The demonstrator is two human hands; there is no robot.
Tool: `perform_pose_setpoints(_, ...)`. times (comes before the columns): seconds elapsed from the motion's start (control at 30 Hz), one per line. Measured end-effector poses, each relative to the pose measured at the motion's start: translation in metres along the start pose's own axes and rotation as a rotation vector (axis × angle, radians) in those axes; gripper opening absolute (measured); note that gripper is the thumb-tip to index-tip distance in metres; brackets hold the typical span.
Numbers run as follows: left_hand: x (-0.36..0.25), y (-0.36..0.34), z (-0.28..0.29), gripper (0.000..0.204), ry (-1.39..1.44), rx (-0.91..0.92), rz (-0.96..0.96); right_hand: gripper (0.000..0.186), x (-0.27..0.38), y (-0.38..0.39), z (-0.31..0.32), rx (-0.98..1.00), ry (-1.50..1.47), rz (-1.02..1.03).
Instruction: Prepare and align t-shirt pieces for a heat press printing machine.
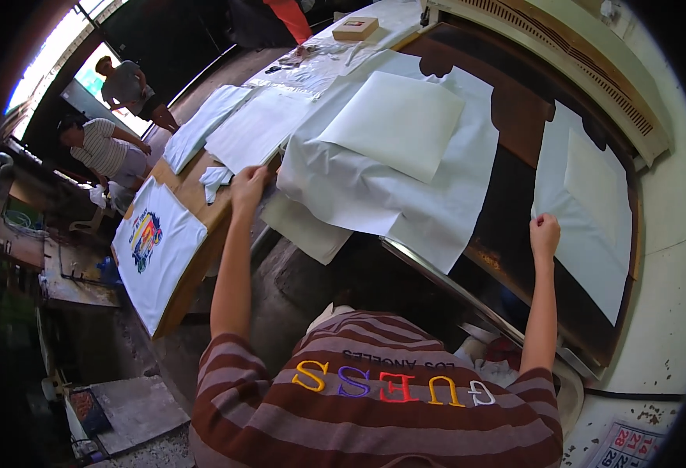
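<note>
My right hand (545,234) is closed, its fingertips pinching the near left edge of a white fabric panel (588,242). That panel lies on a dark brown flat bed (507,187), with a paler rectangular sheet (592,183) on top. My left hand (249,189) is closed at the wooden table's edge, between a small crumpled white cloth (216,181) and a large white fabric piece (335,187). What its fingers hold is hidden. The large fabric drapes over the bed's front edge, with a white paper sheet (397,117) lying on it.
On the wooden table (191,253) lie a white printed fabric panel (156,249) and a stack of white sheets (257,129). A long beige machine housing (561,58) borders the bed's far side. Two people (109,148) stand at left. A box (355,29) sits at the back.
</note>
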State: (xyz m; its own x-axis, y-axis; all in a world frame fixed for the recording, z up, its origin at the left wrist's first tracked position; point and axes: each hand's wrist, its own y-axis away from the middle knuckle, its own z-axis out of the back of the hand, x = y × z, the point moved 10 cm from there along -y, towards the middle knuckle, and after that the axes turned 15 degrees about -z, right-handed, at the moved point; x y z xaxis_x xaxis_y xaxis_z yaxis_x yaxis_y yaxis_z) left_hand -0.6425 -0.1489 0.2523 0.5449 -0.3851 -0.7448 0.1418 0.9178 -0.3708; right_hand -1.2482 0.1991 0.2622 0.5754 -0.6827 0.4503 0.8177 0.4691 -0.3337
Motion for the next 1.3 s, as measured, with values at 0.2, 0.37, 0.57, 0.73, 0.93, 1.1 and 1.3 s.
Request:
perform_pose_setpoints(0.2, -0.006, -0.019, -0.139, 0.025, 0.441, 0.223, 0.380, 0.012, 0.084, 0.117, 0.025, 0.257, -0.114, 0.016)
perform_pose_setpoints(0.37, 0.020, -0.028, -0.203, 0.036, 0.734, 0.175, 0.690, 0.013, 0.142, 0.216, 0.020, 0.632, -0.306, 0.156)
perform_pose_setpoints(0.57, 0.046, -0.047, -0.210, 0.025, 0.840, -0.034, 0.793, 0.021, 0.096, 0.149, 0.046, 0.356, -0.131, 0.094)
perform_pose_setpoints(0.73, 0.018, -0.054, -0.198, 0.035, 0.826, -0.081, 0.675, 0.010, 0.075, 0.104, 0.014, 0.220, 0.350, 0.358)
perform_pose_setpoints(0.93, 0.001, 0.004, -0.130, 0.026, 0.927, -0.021, 0.470, 0.017, 0.042, 0.083, -0.002, 0.209, 0.465, 0.568)
perform_pose_setpoints(1.1, -0.022, 0.116, -0.098, 0.016, 0.925, 0.115, 0.491, 0.027, 0.025, 0.062, 0.006, 0.229, 0.384, 0.526)
perform_pose_setpoints(1.3, -0.043, 0.207, -0.079, 0.024, 0.823, 0.048, 0.487, 0.012, 0.150, 0.075, 0.023, 0.190, 0.137, 0.640)
